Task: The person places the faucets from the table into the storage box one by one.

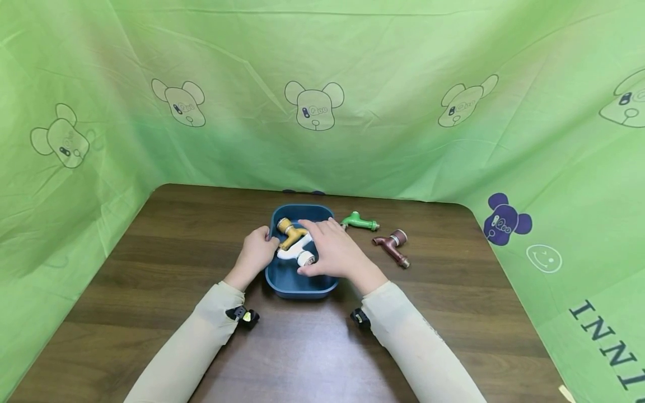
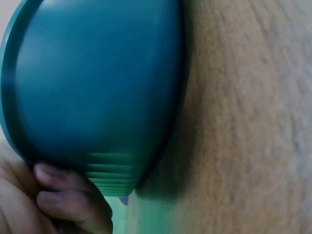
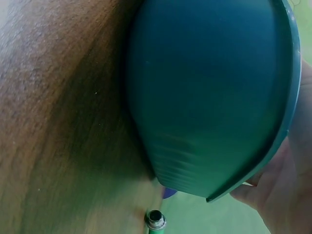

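Observation:
A blue plastic bin [image 1: 297, 282] stands on the table with a yellow tap [image 1: 292, 235] and a white tap [image 1: 289, 253] inside it. My left hand [image 1: 256, 252] grips the bin's left rim, and its curled fingers [image 2: 68, 202] press the outer wall in the left wrist view. Over the right rim reaches my right hand [image 1: 339, 249], thumb and fingers spread apart around the white tap's knob side. Whether it touches that tap cannot be told. In the right wrist view the bin's wall hides most of this hand's fingers.
To the right of the bin, a green tap [image 1: 360, 221] and a dark red tap [image 1: 393, 247] lie on the wooden table [image 1: 443, 313]. Green printed cloth [image 1: 383, 151] hangs behind the table and along both sides.

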A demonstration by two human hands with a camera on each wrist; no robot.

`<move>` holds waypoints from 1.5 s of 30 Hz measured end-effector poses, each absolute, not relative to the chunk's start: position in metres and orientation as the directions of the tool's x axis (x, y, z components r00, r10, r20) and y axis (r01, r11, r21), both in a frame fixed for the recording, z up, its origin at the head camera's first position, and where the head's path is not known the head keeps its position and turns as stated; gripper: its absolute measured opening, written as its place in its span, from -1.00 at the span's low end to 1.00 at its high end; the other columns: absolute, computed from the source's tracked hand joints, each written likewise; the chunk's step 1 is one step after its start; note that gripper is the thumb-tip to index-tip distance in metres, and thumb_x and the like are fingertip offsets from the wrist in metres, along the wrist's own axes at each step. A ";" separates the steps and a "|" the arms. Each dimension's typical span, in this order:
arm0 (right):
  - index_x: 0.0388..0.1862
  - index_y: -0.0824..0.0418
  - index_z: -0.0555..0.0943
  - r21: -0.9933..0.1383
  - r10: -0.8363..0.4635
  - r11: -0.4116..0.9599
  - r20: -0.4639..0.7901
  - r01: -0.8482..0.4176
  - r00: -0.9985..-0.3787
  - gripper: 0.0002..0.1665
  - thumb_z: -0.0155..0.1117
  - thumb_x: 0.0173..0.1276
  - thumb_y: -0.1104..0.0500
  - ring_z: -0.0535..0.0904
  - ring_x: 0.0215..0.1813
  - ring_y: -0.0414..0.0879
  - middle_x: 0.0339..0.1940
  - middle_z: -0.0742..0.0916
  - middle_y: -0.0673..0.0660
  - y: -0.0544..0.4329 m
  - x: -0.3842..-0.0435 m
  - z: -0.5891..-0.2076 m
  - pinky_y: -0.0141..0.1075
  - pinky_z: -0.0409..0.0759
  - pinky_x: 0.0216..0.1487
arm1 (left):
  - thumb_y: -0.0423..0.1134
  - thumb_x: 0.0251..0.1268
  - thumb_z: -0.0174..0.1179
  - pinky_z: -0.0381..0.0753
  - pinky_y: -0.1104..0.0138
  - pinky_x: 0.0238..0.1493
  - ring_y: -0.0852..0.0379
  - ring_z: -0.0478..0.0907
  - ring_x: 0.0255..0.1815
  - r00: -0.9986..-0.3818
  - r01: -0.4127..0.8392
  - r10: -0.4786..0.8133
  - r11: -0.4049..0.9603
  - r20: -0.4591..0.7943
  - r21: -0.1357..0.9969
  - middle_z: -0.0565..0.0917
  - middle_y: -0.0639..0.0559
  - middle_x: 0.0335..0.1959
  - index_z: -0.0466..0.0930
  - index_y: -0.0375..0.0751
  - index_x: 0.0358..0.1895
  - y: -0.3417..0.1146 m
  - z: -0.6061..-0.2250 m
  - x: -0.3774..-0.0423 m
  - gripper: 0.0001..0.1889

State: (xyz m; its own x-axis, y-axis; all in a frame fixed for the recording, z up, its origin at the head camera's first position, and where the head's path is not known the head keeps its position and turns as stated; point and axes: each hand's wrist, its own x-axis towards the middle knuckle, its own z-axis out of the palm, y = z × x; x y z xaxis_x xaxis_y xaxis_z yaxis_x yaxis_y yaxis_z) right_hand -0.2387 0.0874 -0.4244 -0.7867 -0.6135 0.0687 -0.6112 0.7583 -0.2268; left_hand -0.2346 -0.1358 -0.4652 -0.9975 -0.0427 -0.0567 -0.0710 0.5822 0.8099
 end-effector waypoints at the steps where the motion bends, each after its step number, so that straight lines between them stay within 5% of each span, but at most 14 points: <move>1: 0.62 0.01 0.18 -0.228 -0.614 0.758 0.066 -0.611 -0.787 0.32 0.47 -0.03 -0.48 0.42 0.42 0.11 0.37 0.57 0.17 0.087 -0.239 -0.425 0.08 0.05 0.61 | -0.26 0.41 0.10 0.24 0.31 -0.53 0.07 0.33 -0.60 -0.997 -0.071 -0.043 0.581 -0.057 0.811 0.26 0.05 -0.62 0.28 -0.16 -0.49 -0.136 -0.465 -0.235 -0.72; 45: 0.60 0.03 0.23 -0.227 -0.627 0.750 0.055 -0.621 -0.777 0.31 0.50 -0.07 -0.46 0.48 0.38 0.09 0.32 0.61 0.18 0.077 -0.250 -0.443 0.11 0.12 0.57 | -0.26 0.38 0.07 0.26 0.32 -0.53 0.09 0.31 -0.59 -0.998 -0.059 -0.037 0.577 -0.047 0.814 0.24 0.07 -0.62 0.27 -0.14 -0.50 -0.137 -0.468 -0.236 -0.73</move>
